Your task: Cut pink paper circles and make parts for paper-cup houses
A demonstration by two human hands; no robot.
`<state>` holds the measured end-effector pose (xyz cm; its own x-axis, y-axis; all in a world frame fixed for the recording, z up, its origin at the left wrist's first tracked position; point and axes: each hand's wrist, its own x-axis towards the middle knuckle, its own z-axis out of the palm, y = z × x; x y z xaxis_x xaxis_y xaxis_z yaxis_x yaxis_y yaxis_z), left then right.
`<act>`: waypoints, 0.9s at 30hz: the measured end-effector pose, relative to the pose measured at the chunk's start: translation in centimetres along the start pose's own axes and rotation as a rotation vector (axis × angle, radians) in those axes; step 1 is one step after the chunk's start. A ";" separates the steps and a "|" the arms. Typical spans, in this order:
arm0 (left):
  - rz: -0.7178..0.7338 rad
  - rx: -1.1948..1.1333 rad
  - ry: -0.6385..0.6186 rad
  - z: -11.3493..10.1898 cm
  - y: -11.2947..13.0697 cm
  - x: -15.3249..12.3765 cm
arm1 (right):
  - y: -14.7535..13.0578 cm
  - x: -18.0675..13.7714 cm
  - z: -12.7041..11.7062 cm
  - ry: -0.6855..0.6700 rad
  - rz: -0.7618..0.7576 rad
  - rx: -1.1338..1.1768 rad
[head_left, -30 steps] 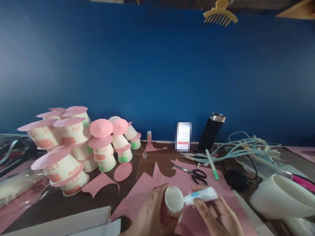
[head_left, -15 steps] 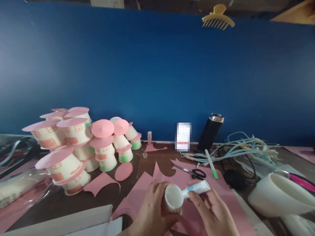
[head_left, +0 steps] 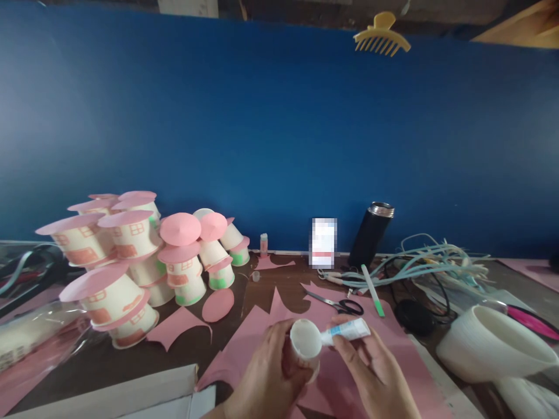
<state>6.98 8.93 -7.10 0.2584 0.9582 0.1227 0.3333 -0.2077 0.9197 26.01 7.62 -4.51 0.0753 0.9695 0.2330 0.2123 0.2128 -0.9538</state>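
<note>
Left hand (head_left: 271, 368) grips cup (head_left: 305, 342); right hand (head_left: 370, 368) pinches tube (head_left: 350, 330) at cup's three o'clock; light squeezing seems best.

A smooth, deep blue wall (head_left: 279, 128) fills most of the background, running across the full width of the view, with a broad pale sheen of light on its left side, a weaker glow toward the right edge, and darker blue near the top. Above it stretches a dim, brownish strip (head_left: 283, 9) with a pale rectangular patch (head_left: 187, 7) left of centre and a lighter, wood-coloured piece (head_left: 524, 26) slanting in at the upper right corner. Below, a dark brown tabletop (head_left: 293, 288) with a dull surface meets the wall along a thin, whitish edge.
</note>
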 end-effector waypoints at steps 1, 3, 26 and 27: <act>0.007 0.000 0.002 0.0 -0.1 0.0 | 0.0 0.0 0.0 0.006 -0.002 -0.014; 0.011 -0.005 0.008 0.1 -0.2 0.1 | 0.2 0.1 -0.1 0.013 -0.018 -0.048; 0.043 -0.064 0.032 0.0 0.3 0.1 | 2.0 0.4 -0.1 0.060 -0.232 -0.349; 0.038 -0.076 0.026 -0.1 0.2 0.1 | 2.0 0.4 -0.3 0.071 -0.220 -0.316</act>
<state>6.98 8.97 -6.85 0.2456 0.9549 0.1670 0.2541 -0.2297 0.9395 26.71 8.39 -6.27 0.0594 0.8916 0.4488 0.5199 0.3562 -0.7764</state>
